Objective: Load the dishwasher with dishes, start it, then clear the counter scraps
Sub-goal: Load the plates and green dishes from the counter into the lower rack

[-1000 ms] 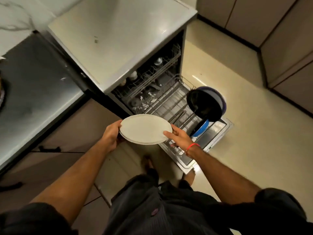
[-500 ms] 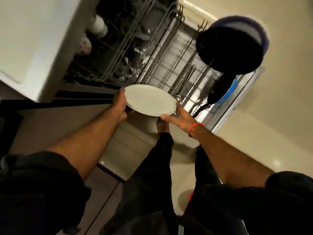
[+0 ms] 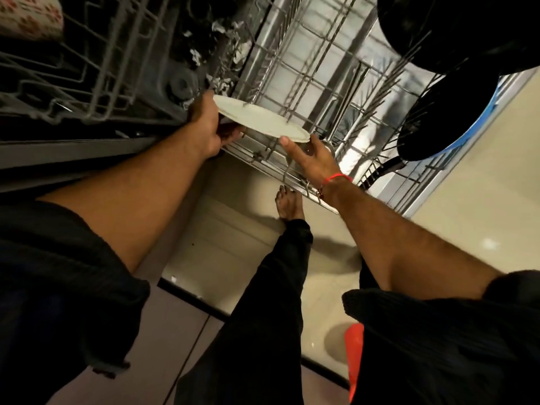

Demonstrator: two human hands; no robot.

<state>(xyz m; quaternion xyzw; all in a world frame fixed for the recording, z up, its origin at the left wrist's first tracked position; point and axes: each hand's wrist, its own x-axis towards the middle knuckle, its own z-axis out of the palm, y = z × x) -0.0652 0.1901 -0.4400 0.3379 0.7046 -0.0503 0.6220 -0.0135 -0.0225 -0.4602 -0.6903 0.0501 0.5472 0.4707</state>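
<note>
A white plate (image 3: 260, 119) lies tilted over the near corner of the pulled-out lower rack (image 3: 327, 92) of the open dishwasher, among the wire tines. My left hand (image 3: 206, 127) grips the plate's left edge, thumb on top. My right hand (image 3: 314, 154), a red thread on its wrist, holds the plate's right edge with thumb and fingers. A dark pan (image 3: 467, 33) and a second dark pan with a blue rim (image 3: 447, 118) stand at the rack's far right.
The upper rack (image 3: 87, 74) juts out at the left, with a patterned cup (image 3: 30, 17) in it. The dishwasher door (image 3: 438, 197) lies open below the rack. My bare foot (image 3: 287, 204) stands on the beige floor beside it. A red object (image 3: 353, 352) lies on the floor at lower right.
I have bent down closer to the dishwasher. Both hands lowered the plate from above the rack's near edge down among its tines.
</note>
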